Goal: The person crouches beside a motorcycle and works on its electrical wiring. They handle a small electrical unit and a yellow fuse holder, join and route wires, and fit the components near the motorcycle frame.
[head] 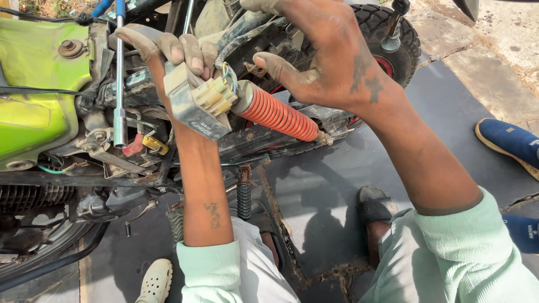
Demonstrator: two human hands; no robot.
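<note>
My left hand (168, 53) grips a grey box-shaped electrical unit (193, 106) with a cream plug (216, 95) and coloured wires at its top. It holds the unit up against the stripped frame of a motorcycle. My right hand (325, 50) reaches in from the right, its fingers curled on the wiring and frame parts just above the orange coil shock absorber (281, 116). The thumb points toward the plug. Both hands are greasy.
A green fuel tank (33, 95) lies at the left. A long metal socket wrench (119, 78) stands upright in the frame. The rear tyre (396, 42) is behind my right hand. A blue shoe (508, 143) of another person rests at the right on the dark mat (438, 118).
</note>
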